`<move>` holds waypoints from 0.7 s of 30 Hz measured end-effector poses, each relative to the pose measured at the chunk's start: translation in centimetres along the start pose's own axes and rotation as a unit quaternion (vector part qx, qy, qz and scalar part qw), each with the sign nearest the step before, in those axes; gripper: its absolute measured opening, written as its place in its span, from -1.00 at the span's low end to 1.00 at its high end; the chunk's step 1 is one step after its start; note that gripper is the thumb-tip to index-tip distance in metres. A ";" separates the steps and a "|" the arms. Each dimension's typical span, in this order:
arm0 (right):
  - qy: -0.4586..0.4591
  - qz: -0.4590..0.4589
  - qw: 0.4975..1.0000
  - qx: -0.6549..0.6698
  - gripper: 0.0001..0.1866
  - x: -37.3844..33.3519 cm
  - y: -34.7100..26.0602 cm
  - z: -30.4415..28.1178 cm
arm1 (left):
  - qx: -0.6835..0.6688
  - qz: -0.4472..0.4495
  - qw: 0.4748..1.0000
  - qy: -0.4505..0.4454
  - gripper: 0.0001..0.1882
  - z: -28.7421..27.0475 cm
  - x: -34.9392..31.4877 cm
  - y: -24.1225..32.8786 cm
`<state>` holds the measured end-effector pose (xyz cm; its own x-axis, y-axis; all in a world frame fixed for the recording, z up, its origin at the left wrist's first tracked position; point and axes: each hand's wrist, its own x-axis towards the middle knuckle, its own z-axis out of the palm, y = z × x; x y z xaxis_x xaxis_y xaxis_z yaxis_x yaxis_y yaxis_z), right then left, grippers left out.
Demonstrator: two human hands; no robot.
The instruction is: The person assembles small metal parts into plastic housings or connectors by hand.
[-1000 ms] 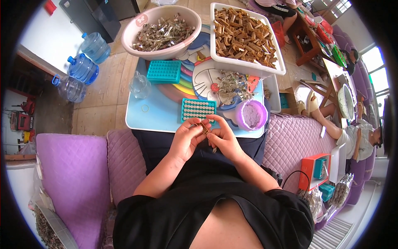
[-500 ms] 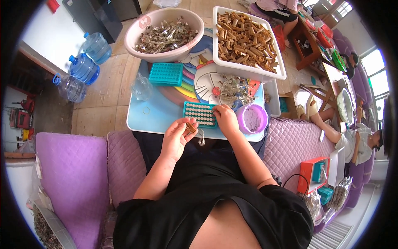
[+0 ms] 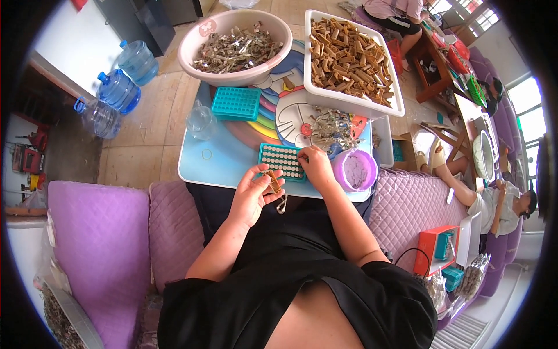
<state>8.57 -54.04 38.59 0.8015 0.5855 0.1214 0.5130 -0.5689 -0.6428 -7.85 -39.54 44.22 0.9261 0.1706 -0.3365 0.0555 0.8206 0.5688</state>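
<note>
My left hand [image 3: 249, 200] is closed with its fingertips round a small brown rectangular piece [image 3: 272, 181], its hollow side partly showing. A silvery strip [image 3: 282, 205] dangles just below it. To the right, my right hand [image 3: 317, 170] has its fingers pinched together at the right edge of a teal rack [image 3: 282, 177]. Rows of small white round pieces [image 3: 278, 158] fill much of that rack. What the right fingertips hold, if anything, is hidden. Beside this hand stands a purple round tub [image 3: 372, 168] with greyish-white stuff inside.
On the table [image 3: 224, 168], stacked teal racks [image 3: 235, 103], a clear plastic bottle [image 3: 201, 122] and a heap of silvery strips [image 3: 334, 128] lie beyond my hands. A pink basin [image 3: 189, 67] and a white bin [image 3: 354, 102] of brown pieces stand at the back. People sit at right.
The brown piece has turned more upright in my left hand, and the silvery strip hangs slightly lower. My right hand stays at the rack's right edge. The view has shifted slightly.
</note>
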 end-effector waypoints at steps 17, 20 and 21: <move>0.018 -0.104 0.978 0.179 -0.86 -4.2 -9.5 -4.6 | 0.072 -0.014 0.997 0.000 -0.69 0.4 0.4 -1.0; 0.003 -0.128 0.977 0.168 -0.86 -4.2 -9.5 -4.9 | 0.074 -0.013 0.997 0.018 -0.69 0.6 0.4 -1.0; -0.012 -0.118 0.977 0.180 -0.86 -4.1 -9.6 -5.1 | 0.069 -0.016 0.997 0.021 -0.69 0.6 0.3 -1.0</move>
<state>1.90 -53.94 48.06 0.6651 0.6908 0.2835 0.5374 -0.1793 -0.8240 -7.35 -40.62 44.04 0.9070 0.1696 -0.3854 0.1388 0.7438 0.6538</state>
